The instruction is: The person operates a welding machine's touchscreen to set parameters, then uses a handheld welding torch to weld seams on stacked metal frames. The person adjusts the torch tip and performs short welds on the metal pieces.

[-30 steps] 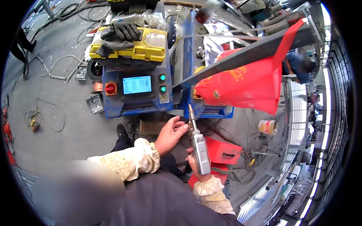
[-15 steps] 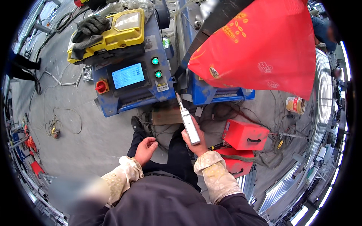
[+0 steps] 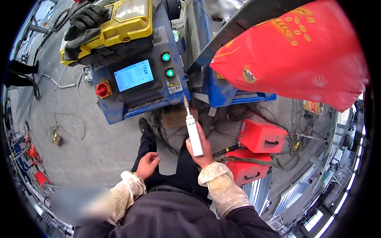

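My right hand [image 3: 203,150] is wrapped around a welding torch [image 3: 194,137] with a silver box-shaped body, a thin neck and a copper-coloured nozzle. The nozzle points away from me, by the lower right corner of a blue machine [image 3: 137,104] with a lit screen [image 3: 134,75]. From this view I cannot tell whether it touches the machine. My left hand [image 3: 147,165] hangs over my left thigh, loosely curled, with nothing visible in it. Pale patterned sleeve covers are on both forearms.
A yellow case [image 3: 133,33] with dark gloves [image 3: 85,25] lies on the machine. A large red sack [image 3: 293,59] hangs at upper right beside a dark bar [image 3: 238,27]. Red boxes [image 3: 262,136] and cables lie on the floor to my right. Someone's legs [image 3: 20,73] are at far left.
The view has shifted slightly, and the red sack appears farther right. My right hand and the torch are a little more to the left, the torch more upright. My left hand appears slightly lower.
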Motion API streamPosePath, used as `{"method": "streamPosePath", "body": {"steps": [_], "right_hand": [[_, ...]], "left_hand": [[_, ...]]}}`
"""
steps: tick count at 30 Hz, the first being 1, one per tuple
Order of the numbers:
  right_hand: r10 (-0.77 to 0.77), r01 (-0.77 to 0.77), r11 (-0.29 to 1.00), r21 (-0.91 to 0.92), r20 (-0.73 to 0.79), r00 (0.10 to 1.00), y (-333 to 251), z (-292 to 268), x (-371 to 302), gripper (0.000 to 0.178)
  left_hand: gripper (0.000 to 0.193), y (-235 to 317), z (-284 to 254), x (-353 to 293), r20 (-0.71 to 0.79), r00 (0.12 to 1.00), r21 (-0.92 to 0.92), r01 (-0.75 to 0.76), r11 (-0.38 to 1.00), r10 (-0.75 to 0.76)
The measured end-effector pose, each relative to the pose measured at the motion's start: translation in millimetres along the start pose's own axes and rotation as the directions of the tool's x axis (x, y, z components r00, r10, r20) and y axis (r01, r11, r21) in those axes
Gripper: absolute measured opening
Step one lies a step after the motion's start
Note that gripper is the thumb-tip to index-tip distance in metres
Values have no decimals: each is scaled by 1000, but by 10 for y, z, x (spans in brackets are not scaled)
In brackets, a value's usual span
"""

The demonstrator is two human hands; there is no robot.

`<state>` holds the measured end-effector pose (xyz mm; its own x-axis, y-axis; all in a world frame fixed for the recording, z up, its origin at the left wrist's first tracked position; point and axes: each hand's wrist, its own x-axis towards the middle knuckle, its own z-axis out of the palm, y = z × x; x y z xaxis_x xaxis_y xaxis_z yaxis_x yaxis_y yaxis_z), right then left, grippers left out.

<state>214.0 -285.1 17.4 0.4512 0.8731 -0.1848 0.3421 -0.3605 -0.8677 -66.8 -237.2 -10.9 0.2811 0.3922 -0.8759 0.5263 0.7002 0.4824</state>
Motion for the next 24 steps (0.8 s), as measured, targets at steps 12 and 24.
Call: {"method": "streamPosePath", "body": {"steps": [12, 24], "right_hand": [[124, -123, 981, 147, -3, 992, -83, 48, -93, 86], [320, 350, 300, 888, -439, 840, -787, -1532, -1812, 34]], "left_hand": [[34, 33, -190, 64, 32, 999, 87, 23, 996, -26], [39, 754, -48, 151, 616, 682, 743, -336, 579, -395]]}}
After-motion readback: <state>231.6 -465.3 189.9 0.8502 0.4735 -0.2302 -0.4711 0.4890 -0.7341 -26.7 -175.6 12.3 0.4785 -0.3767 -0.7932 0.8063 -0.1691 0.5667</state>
